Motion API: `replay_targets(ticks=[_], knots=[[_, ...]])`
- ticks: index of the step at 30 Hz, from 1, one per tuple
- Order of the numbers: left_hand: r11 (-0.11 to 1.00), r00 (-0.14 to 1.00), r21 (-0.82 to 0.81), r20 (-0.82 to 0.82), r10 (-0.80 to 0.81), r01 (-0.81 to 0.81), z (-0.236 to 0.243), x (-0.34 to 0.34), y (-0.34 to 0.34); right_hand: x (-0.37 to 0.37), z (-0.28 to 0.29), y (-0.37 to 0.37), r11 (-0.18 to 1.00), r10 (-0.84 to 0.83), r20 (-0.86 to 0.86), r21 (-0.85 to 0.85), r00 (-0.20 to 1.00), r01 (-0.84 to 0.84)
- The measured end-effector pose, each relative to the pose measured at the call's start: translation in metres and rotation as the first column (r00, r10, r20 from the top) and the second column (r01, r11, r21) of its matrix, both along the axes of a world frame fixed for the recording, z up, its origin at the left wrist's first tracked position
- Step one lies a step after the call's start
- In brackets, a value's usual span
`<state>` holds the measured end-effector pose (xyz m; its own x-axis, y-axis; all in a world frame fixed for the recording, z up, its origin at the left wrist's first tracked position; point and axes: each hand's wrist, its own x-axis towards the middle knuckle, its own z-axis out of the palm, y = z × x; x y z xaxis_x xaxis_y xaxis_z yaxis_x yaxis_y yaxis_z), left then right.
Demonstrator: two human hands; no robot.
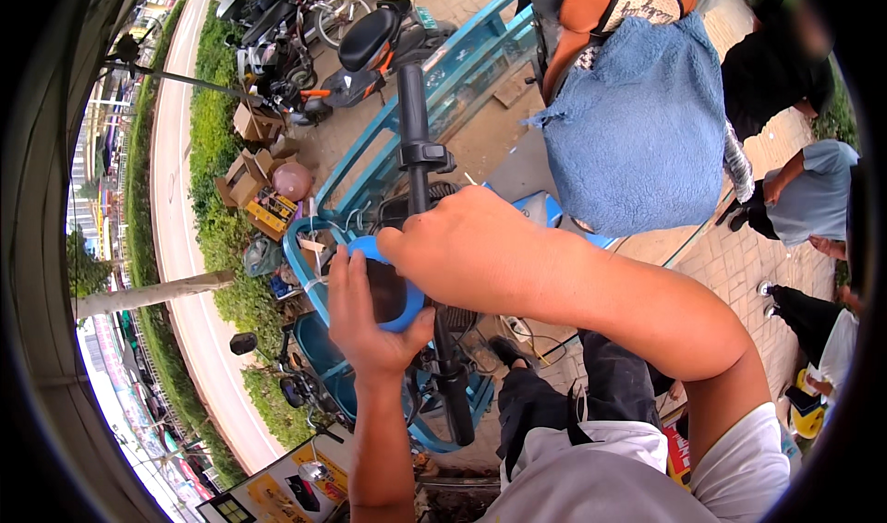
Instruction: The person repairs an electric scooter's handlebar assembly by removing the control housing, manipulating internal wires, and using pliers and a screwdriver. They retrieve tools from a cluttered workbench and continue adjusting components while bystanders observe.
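A vehicle's black handlebar (413, 107) runs from top to bottom through the centre of the view. Beside it is a round dark display (388, 290) with a blue rim. My left hand (368, 324) holds the display from the left, long fingers over its side and thumb at the lower rim. My right hand (462, 246) lies across the handlebar at the display's upper right, fingers curled; whatever they hold is hidden. A light-blue metal frame (337, 190) surrounds this area. A blue fleece cover (633, 126) drapes over a seat above my right arm.
Parked scooters and bicycles (360, 52) stand at upper left. Cardboard boxes (247, 176) lie beside a hedge (217, 79). A tree trunk (157, 292) and a road (171, 153) are farther left. Several other people (804, 195) stand on the paving (674, 250) at right.
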<state>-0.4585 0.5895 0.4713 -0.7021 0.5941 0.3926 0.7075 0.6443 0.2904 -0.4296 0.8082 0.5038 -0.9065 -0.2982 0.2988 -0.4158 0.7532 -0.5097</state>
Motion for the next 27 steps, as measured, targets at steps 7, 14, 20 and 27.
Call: replay_targets(ticks=[7, 14, 20, 27], knots=[[1.000, 1.000, 0.018, -0.004, -0.019, 0.019, 0.000, 0.001, 0.002, 0.054, -0.005, 0.006, 0.960, -0.218, 0.053, -0.167, 0.974, 0.224], [1.000, 0.998, -0.025, -0.060, -0.021, 0.020, 0.003, 0.013, 0.002, 0.023, -0.012, 0.070, 0.959, -0.132, -0.178, -0.270, 0.975, 0.080], [0.990, 0.999, -0.133, 0.000, -0.036, 0.035, 0.018, 0.016, 0.007, -0.060, -0.042, 0.085, 0.741, 0.489, 0.201, -0.609, 0.849, -0.283], [0.970, 0.969, -0.091, 0.084, 0.232, -0.225, 0.022, 0.028, 0.032, -0.069, -0.078, 0.069, 0.580, 0.623, 0.125, -0.736, 0.772, -0.348]])
